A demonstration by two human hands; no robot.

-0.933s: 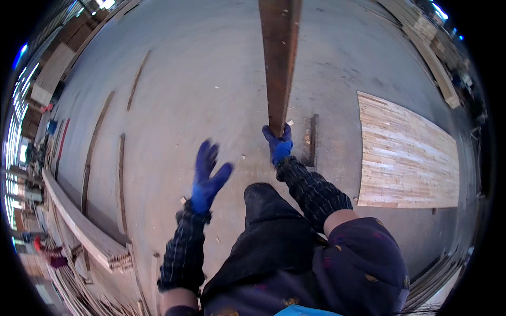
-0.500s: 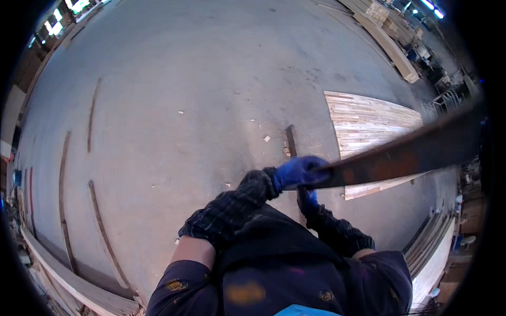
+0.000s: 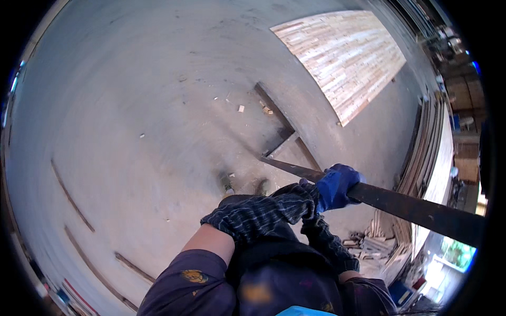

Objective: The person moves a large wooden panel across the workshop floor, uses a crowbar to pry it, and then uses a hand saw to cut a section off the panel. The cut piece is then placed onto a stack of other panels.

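A long, dark, rust-stained metal bar (image 3: 416, 208) slants across in front of my body, its near part rising out to the right. Its far, thinner-looking end reaches down toward the floor, beside a dark strip (image 3: 276, 108) lying there; whether it touches the floor I cannot tell. My left hand (image 3: 338, 187), in a blue glove, is closed round the bar. The right forearm (image 3: 329, 245), in a dark plaid sleeve cover, comes up beneath the left one. My right hand is mostly hidden behind the left arm and sleeve, so its fingers do not show.
A large panel of light wood strips (image 3: 342, 58) lies on the floor ahead to the right. Stacked boards (image 3: 427, 152) and a pile of wood offcuts (image 3: 371, 245) stand at the right. Thin dark strips (image 3: 89, 263) lie at the left. Small wood bits (image 3: 241, 108) dot the floor.
My view has turned to the right. The bar now tilts the other way, its far end down toward the floor. My left hand keeps its hold; the right hand has gone mostly out of sight.
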